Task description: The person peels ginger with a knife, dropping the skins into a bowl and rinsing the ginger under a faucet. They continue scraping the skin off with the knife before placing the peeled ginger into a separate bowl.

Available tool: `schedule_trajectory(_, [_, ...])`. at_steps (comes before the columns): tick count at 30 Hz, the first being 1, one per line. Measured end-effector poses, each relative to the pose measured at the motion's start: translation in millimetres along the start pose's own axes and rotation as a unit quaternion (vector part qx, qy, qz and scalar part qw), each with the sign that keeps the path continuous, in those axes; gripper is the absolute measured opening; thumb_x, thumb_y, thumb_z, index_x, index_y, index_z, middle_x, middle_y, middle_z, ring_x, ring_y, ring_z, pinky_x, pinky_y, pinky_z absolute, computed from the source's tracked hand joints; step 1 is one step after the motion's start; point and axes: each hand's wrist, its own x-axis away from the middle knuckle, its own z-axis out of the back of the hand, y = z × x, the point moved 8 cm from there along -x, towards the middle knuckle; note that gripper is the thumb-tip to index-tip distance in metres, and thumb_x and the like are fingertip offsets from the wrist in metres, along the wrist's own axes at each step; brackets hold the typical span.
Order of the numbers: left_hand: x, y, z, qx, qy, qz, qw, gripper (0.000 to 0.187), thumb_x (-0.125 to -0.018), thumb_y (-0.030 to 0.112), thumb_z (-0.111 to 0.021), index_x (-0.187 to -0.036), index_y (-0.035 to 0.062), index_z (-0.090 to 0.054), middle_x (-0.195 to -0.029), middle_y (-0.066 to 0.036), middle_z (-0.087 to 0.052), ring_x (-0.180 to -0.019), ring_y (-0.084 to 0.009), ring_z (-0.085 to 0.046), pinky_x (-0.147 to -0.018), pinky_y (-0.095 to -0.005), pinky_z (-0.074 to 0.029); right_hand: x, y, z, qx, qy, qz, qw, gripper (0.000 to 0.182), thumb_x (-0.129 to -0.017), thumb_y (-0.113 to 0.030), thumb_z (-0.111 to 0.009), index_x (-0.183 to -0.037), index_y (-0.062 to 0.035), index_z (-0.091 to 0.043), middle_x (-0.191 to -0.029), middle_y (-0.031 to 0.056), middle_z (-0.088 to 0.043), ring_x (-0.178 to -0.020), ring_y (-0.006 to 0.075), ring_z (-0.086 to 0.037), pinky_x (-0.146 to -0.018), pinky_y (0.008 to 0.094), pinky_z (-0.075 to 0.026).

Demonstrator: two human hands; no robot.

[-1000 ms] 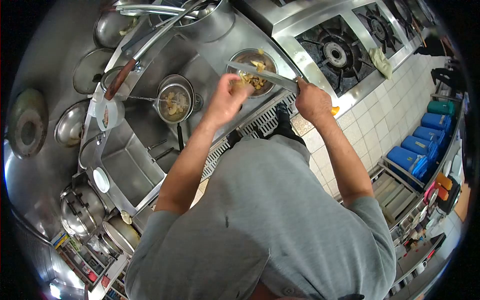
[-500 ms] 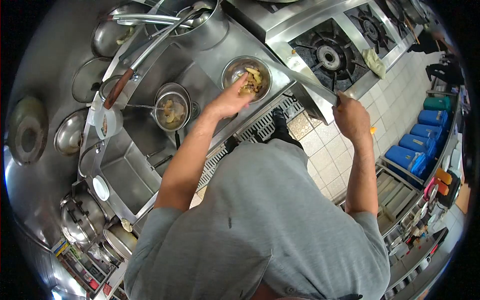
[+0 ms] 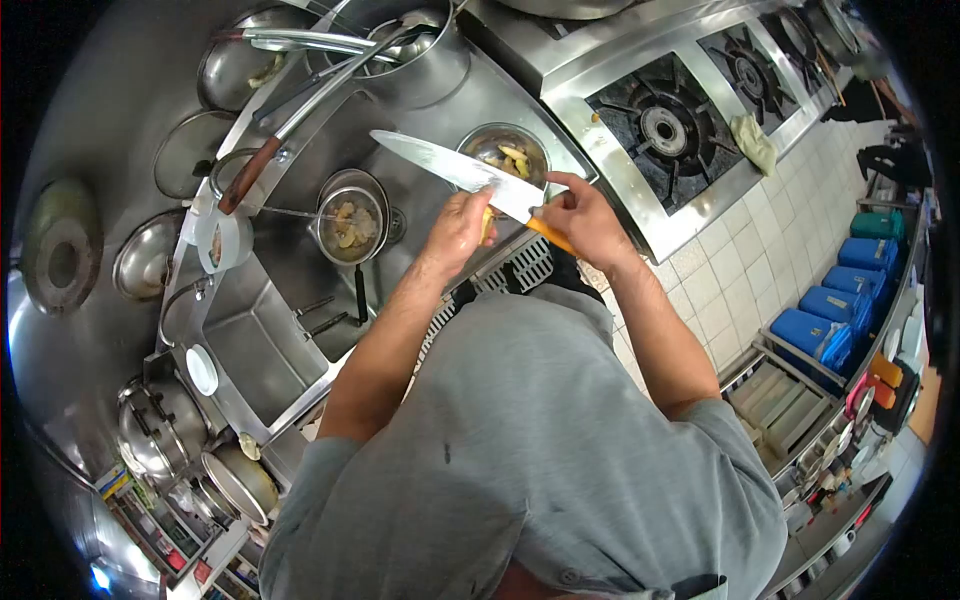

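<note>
My right hand (image 3: 585, 222) grips a large kitchen knife (image 3: 430, 160) by its orange-yellow handle. The broad blade points up and left, passing in front of a metal bowl (image 3: 543, 153). My left hand (image 3: 458, 235) is closed around a small yellow piece, which looks like ginger (image 3: 487, 224), just below the blade; its fingertips are at the blade's lower edge. Several pale yellow and brown pieces (image 3: 513, 160) lie in the bowl, partly hidden by the knife. Left of my left hand, a strainer (image 3: 325, 228) with similar pieces sits over a metal bowl in the sink.
A thin stream of water (image 3: 285, 211) runs into the strainer from the left. Long-handled ladles (image 3: 310, 100) rest in a big pot (image 3: 435, 85) at the top. A gas stove (image 3: 665, 130) stands right of the counter, with a cloth (image 3: 754, 144) on its edge.
My left hand has left the bowl and closed on a yellow piece. My right hand has swung the knife in from the right, bringing the blade over the bowl and against the left fingertips.
</note>
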Motion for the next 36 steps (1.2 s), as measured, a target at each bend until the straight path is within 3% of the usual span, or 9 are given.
schedule_trajectory(3, [5, 3, 27, 0.002, 0.01, -0.015, 1.0, 0.038, -0.105, 0.041, -0.056, -0.099, 0.0041, -0.062, -0.074, -0.005, -0.063, -0.065, -0.0147, -0.063, -0.058, -0.0307, -0.053, -25, 14, -5, -0.284, -0.053, -0.071, 0.955, 0.04, -0.091, -0.005, -0.073, -0.128, 0.0028, -0.061, -0.087, 0.0028, -0.065, -0.077, 0.0129, -0.063, -0.071, 0.0258, -0.051])
schedule_trajectory(8, [38, -9, 87, 0.079, 0.064, -0.038, 0.994, 0.035, -0.105, 0.038, -0.055, -0.098, 0.004, -0.062, -0.078, -0.007, -0.064, -0.065, -0.0168, -0.063, -0.059, -0.0325, -0.052, -54, -31, 4, 0.118, 0.042, 0.154, 0.98, 0.037, -0.085, -0.004, -0.075, -0.121, -0.0054, -0.066, -0.102, 0.0075, -0.07, -0.088, 0.0228, -0.064, -0.083, 0.0347, -0.054])
schedule_trajectory(10, [51, -15, 105, 0.123, 0.098, -0.041, 0.987, 0.035, -0.105, 0.037, -0.055, -0.097, 0.0037, -0.062, -0.08, -0.008, -0.064, -0.064, -0.0165, -0.062, -0.058, -0.0314, -0.051, -48, -56, -25, 0.454, 0.002, 0.335, 0.825, 0.045, -0.081, -0.009, -0.076, -0.125, -0.0132, -0.066, -0.112, 0.0089, -0.072, -0.106, 0.0336, -0.064, -0.093, 0.0436, -0.052])
schedule_trajectory(16, [74, -24, 131, 0.152, 0.146, -0.044, 0.976, 0.037, -0.105, 0.042, -0.053, -0.099, 0.0061, -0.058, -0.079, -0.009, -0.061, -0.071, -0.0223, -0.063, -0.063, -0.0392, -0.052, -83, -40, -9, 0.47, -0.03, 0.082, 0.878, 0.049, -0.084, -0.012, -0.073, -0.132, -0.0158, -0.067, -0.121, 0.0104, -0.071, -0.108, 0.0357, -0.064, -0.092, 0.0449, -0.055])
schedule_trajectory(20, [84, -33, 141, 0.176, 0.169, -0.013, 0.97, 0.04, -0.104, 0.047, -0.054, -0.1, 0.0073, -0.059, -0.083, -0.008, -0.062, -0.072, -0.0214, -0.062, -0.063, -0.0391, -0.052, -76, -21, -33, 0.572, -0.057, 0.321, 0.753, 0.026, -0.085, -0.018, -0.076, -0.109, -0.0078, -0.072, -0.107, 0.0125, -0.074, -0.099, 0.0346, -0.068, -0.086, 0.0448, -0.056])
schedule_trajectory(23, [89, -38, 151, 0.19, 0.175, -0.024, 0.966, 0.039, -0.105, 0.046, -0.052, -0.102, 0.0083, -0.059, -0.087, -0.007, -0.063, -0.073, -0.0208, -0.061, -0.064, -0.0387, -0.052, -84, -40, -11, 0.406, 0.013, 0.344, 0.847, 0.02, -0.086, -0.017, -0.075, -0.103, -0.0067, -0.074, -0.097, 0.0126, -0.075, -0.091, 0.0312, -0.071, -0.082, 0.0432, -0.056])
schedule_trajectory(26, [94, -40, 156, 0.21, 0.173, -0.033, 0.962, 0.038, -0.106, 0.045, -0.05, -0.104, 0.0085, -0.059, -0.09, -0.007, -0.063, -0.073, -0.0207, -0.06, -0.065, -0.0388, -0.051, -119, -14, 35, 0.253, 0.064, 0.191, 0.946, 0.018, -0.089, -0.013, -0.069, -0.105, -0.0081, -0.077, -0.095, 0.0165, -0.075, -0.093, 0.0361, -0.071, -0.087, 0.0454, -0.057])
schedule_trajectory(32, [100, -39, 158, 0.232, 0.166, -0.031, 0.958, 0.038, -0.106, 0.044, -0.05, -0.098, 0.0075, -0.057, -0.089, -0.009, -0.062, -0.074, -0.0227, -0.06, -0.064, -0.0413, -0.049, -154, 12, 111, 0.462, 0.342, 0.148, 0.805, 0.018, -0.091, -0.017, -0.061, -0.098, -0.0093, -0.077, -0.103, 0.0192, -0.073, -0.097, 0.0396, -0.071, -0.086, 0.0489, -0.057])
schedule_trajectory(36, [102, -41, 160, 0.235, 0.175, -0.026, 0.956, 0.037, -0.106, 0.043, -0.052, -0.096, 0.0077, -0.056, -0.087, -0.009, -0.061, -0.074, -0.0236, -0.06, -0.065, -0.0413, -0.049, -180, 39, 121, 0.484, 0.26, 0.114, 0.828, 0.022, -0.091, -0.017, -0.059, -0.106, -0.0096, -0.075, -0.103, 0.022, -0.071, -0.104, 0.0399, -0.069, -0.09, 0.0498, -0.056])
